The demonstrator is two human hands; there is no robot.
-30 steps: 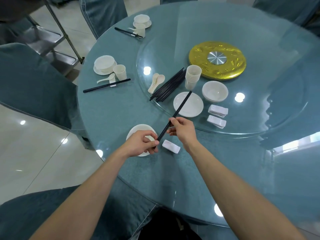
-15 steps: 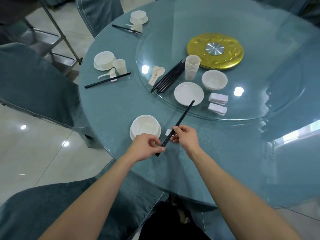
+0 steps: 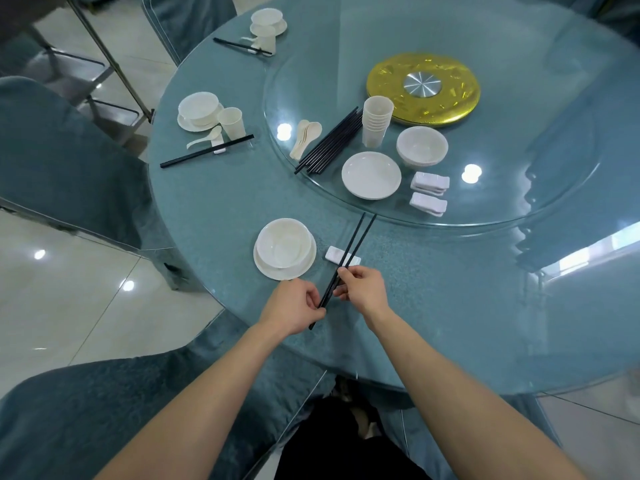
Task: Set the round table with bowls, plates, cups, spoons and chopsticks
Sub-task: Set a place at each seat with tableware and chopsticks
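A pair of black chopsticks (image 3: 356, 239) lies across a white chopstick rest (image 3: 333, 253) near the table's front edge, tips slightly apart toward the glass turntable. My left hand (image 3: 294, 306) pinches their near ends, and my right hand (image 3: 363, 289) pinches them just behind the rest. To the left stands a white bowl (image 3: 284, 242) on a plate (image 3: 304, 266). On the turntable are spare chopsticks (image 3: 329, 142), spoons (image 3: 304, 138), stacked cups (image 3: 376, 126), a plate (image 3: 371, 174), stacked bowls (image 3: 421, 147) and chopstick rests (image 3: 429, 194).
Two laid place settings sit at the left (image 3: 207, 123) and far left (image 3: 265, 29) of the teal round table (image 3: 214, 209). A gold disc (image 3: 423, 90) marks the turntable's centre. Covered chairs (image 3: 62, 161) ring the table, one right below my arms.
Both hands brought the chopsticks down and nearer to me onto the rest. The bowl and plate, partly behind my left hand before, now show fully.
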